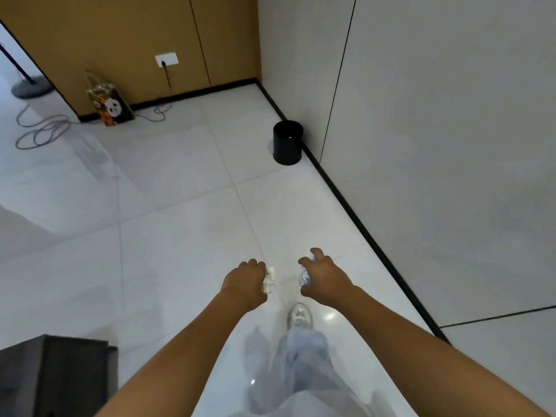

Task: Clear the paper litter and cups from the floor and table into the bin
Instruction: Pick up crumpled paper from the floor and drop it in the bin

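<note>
A black round bin [287, 142] stands on the pale tiled floor against the right wall, well ahead of both hands. My left hand [245, 282] grips crumpled white paper [268, 279], which sticks out past the knuckles. My right hand [323, 276] is curled round a white cup with blue markings [304, 275], mostly hidden under the fingers. Both hands are held out at about waist height over the floor, side by side.
A patterned gift bag [109, 102] leans on the brown cabinet at the back left, with a loose grey cable [42, 132] coiled on the floor beside it. A dark furniture corner [51, 377] sits at the lower left. My shoe [298, 316] is below the hands.
</note>
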{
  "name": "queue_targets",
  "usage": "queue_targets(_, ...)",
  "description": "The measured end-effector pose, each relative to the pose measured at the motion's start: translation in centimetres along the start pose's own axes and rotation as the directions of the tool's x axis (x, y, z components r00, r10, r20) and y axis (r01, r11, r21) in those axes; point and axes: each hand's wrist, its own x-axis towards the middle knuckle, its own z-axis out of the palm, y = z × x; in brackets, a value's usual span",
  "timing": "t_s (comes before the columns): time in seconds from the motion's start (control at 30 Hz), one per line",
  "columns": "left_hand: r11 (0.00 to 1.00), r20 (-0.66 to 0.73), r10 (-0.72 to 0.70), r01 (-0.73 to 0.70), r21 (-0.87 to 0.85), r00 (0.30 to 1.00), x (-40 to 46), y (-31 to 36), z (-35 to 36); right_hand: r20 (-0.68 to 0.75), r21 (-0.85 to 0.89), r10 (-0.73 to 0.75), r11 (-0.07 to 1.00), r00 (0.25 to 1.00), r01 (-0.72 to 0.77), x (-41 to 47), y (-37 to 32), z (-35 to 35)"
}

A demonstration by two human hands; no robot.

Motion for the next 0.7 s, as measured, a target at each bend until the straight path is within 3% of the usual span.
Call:
queue_targets(0.33,0.998,-0.017,-0.007,0.006,-0.068,1.0,20.6,0.5,-12.5,0.011,-0.066,0.008,0.998,1.0,-0.008,18.9,5.8,-13.2)
queue_targets(0.5,0.995,0.041,-0.033,0.037,-0.091,0.999,28.1,-1.1,-15.2,0.077,-0.1,0.004,0.995,0.997,0.003,26.8,7.4,-16.7)
queue_targets(0.7,0.994,0.043,-0.022,0.027,-0.108,0.999,44.4,-5.1,-21.8,0.056,-0.129,0.01,0.992,0.998,-0.003,42.6,9.5,-23.4)
